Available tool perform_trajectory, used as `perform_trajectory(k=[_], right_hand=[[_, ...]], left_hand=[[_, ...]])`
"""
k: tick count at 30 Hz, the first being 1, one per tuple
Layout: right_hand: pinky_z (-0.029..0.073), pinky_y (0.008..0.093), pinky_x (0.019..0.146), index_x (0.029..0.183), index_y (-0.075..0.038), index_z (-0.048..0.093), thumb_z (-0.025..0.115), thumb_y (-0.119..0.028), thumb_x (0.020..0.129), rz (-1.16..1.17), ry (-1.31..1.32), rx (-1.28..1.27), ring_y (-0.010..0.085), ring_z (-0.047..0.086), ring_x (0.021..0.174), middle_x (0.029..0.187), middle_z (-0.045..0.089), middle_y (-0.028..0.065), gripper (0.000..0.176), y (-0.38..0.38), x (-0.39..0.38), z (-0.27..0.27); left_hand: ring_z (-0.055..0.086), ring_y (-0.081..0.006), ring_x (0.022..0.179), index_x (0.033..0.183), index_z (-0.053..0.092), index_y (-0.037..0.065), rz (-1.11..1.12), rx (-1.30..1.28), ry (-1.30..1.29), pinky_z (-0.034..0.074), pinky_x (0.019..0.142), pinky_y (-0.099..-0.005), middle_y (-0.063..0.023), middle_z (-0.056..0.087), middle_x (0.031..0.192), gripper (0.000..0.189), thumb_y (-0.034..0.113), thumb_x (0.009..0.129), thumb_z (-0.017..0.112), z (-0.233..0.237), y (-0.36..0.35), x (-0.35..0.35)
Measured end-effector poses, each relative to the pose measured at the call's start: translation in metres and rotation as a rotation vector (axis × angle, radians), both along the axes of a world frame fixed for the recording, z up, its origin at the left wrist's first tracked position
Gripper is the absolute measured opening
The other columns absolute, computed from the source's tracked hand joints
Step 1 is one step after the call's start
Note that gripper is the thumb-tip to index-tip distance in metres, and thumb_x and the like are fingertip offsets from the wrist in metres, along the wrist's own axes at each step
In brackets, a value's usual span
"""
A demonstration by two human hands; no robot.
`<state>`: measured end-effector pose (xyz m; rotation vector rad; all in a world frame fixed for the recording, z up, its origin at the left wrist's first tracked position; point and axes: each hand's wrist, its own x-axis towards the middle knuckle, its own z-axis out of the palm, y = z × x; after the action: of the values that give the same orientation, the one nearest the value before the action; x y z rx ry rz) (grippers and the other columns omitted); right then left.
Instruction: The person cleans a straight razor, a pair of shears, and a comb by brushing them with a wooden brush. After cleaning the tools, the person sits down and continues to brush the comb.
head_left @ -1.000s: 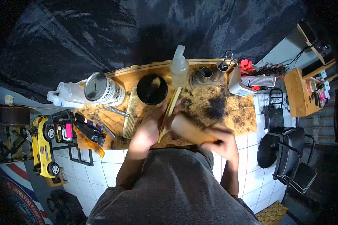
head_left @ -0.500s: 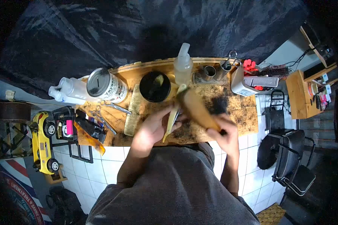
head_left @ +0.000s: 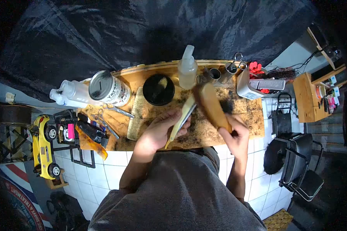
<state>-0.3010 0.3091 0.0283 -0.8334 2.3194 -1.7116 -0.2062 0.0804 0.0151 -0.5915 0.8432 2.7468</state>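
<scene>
My left hand (head_left: 162, 129) is closed round a straight razor (head_left: 180, 124) with cream-coloured scales, held at a slant above the front of the wooden table (head_left: 216, 133). In my right hand (head_left: 234, 134) is the handle of a wooden brush (head_left: 211, 106) with dark bristles on its left side. The brush head tilts up and left, a little to the right of the razor and apart from it. Behind my left hand lie a pale comb (head_left: 135, 119) and a round black container (head_left: 158, 89).
A spray bottle (head_left: 187, 71) stands at the back, near metal cups (head_left: 214, 74) and a white holder (head_left: 248, 89) with combs. A labelled tin (head_left: 110, 88), scissors (head_left: 117, 110) and black clippers (head_left: 91, 129) occupy the left side. A black chair (head_left: 298, 154) stands to the right.
My right hand has drawn the brush slightly right, away from the razor, and its head is now more upright. My left hand keeps the razor in nearly the same place.
</scene>
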Motion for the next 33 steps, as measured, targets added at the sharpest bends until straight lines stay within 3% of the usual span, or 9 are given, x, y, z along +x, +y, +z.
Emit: perform_trajectory(k=[2, 4, 5, 7, 11, 15, 23, 27, 33], right_hand=[[0.045, 0.0295, 0.070, 0.094, 0.007, 0.066, 0.073, -0.003, 0.067, 0.013, -0.003, 0.027, 0.0182, 0.056, 0.077, 0.083, 0.062, 0.0103, 0.029, -0.001, -0.003, -0.002], [0.049, 0.0279, 0.072, 0.098, -0.001, 0.069, 0.080, -0.015, 0.068, 0.285, -0.093, 0.141, 0.0204, 0.064, 0.083, 0.092, 0.067, 0.0131, 0.035, 0.005, 0.000, -0.003], [0.050, 0.0286, 0.075, 0.099, -0.004, 0.070, 0.080, -0.020, 0.068, 0.405, -0.148, 0.203, 0.0207, 0.066, 0.088, 0.097, 0.068, 0.0132, 0.037, 0.008, 0.005, -0.002], [0.050, 0.0341, 0.081, 0.101, -0.016, 0.072, 0.082, -0.032, 0.066, 0.623, -0.010, 0.229, 0.0224, 0.066, 0.093, 0.097, 0.069, 0.0096, 0.040, 0.010, 0.007, -0.008], [0.050, 0.0327, 0.076, 0.096, -0.004, 0.070, 0.084, -0.026, 0.062, 0.441, 0.016, 0.151, 0.0253, 0.064, 0.087, 0.094, 0.066, 0.0126, 0.043, 0.018, 0.002, -0.013], [0.047, 0.0330, 0.070, 0.092, 0.005, 0.067, 0.080, -0.013, 0.068, -0.118, -0.050, 0.021, 0.0256, 0.061, 0.079, 0.085, 0.062, 0.0131, 0.033, -0.010, 0.004, 0.010], [0.051, 0.0320, 0.083, 0.101, -0.010, 0.070, 0.082, -0.030, 0.066, 0.728, -0.229, 0.349, 0.0250, 0.066, 0.093, 0.101, 0.068, 0.0108, 0.042, 0.008, 0.013, 0.011], [0.049, 0.0313, 0.064, 0.099, 0.000, 0.064, 0.075, -0.017, 0.073, 0.376, -0.082, 0.136, 0.0191, 0.061, 0.073, 0.086, 0.065, 0.0101, 0.033, 0.020, 0.007, -0.006], [0.036, 0.0225, 0.046, 0.095, 0.000, 0.052, 0.066, 0.005, 0.076, -0.138, -0.348, -0.210, 0.0073, 0.047, 0.051, 0.065, 0.053, 0.0005, 0.024, -0.026, 0.012, 0.008]], left_hand=[[0.058, -0.0185, 0.099, 0.126, 0.047, 0.003, -0.071, 0.082, 0.118, 0.050, 0.078, -0.0307, -0.0102, 0.056, 0.114, 0.034, 0.021, 0.096, 0.049, -0.012, -0.002, 0.002], [0.056, -0.0158, 0.094, 0.131, 0.043, 0.005, -0.160, -1.034, 0.269, 0.049, 0.078, -0.0293, -0.0087, 0.053, 0.113, 0.039, 0.023, 0.097, 0.047, -0.008, -0.001, 0.007], [0.056, -0.0158, 0.094, 0.131, 0.043, 0.005, -0.156, -1.037, 0.270, 0.049, 0.078, -0.0293, -0.0087, 0.053, 0.113, 0.039, 0.023, 0.097, 0.047, -0.009, -0.005, 0.002], [0.052, -0.0123, 0.088, 0.138, 0.035, 0.007, 0.000, 0.397, 0.376, 0.046, 0.080, -0.0273, -0.0060, 0.050, 0.113, 0.045, 0.025, 0.098, 0.045, -0.013, -0.015, -0.012], [0.051, -0.0112, 0.087, 0.143, 0.028, 0.011, 0.117, -0.159, 0.199, 0.045, 0.076, -0.0242, -0.0046, 0.055, 0.099, 0.050, 0.031, 0.099, 0.042, 0.010, -0.001, -0.007], [0.054, -0.0140, 0.086, 0.120, 0.052, 0.009, 0.060, 0.072, 0.033, 0.048, 0.071, -0.0290, -0.0055, 0.058, 0.104, 0.043, 0.044, 0.096, 0.043, -0.002, 0.003, -0.007], [0.054, -0.0141, 0.086, 0.126, 0.048, 0.010, 0.117, 0.276, 0.115, 0.046, 0.070, -0.0254, -0.0072, 0.058, 0.109, 0.040, 0.036, 0.096, 0.047, 0.004, -0.007, -0.013], [0.055, -0.0072, 0.085, 0.130, 0.047, 0.009, -0.012, -0.469, -0.107, 0.047, 0.064, -0.0231, -0.0020, 0.061, 0.103, 0.040, 0.031, 0.097, 0.049, 0.034, 0.009, -0.006], [0.061, -0.0087, 0.083, 0.110, 0.055, 0.003, -0.306, -0.637, 0.152, 0.052, 0.063, -0.0237, -0.0073, 0.064, 0.095, 0.026, 0.025, 0.096, 0.052, 0.031, 0.018, -0.005]])
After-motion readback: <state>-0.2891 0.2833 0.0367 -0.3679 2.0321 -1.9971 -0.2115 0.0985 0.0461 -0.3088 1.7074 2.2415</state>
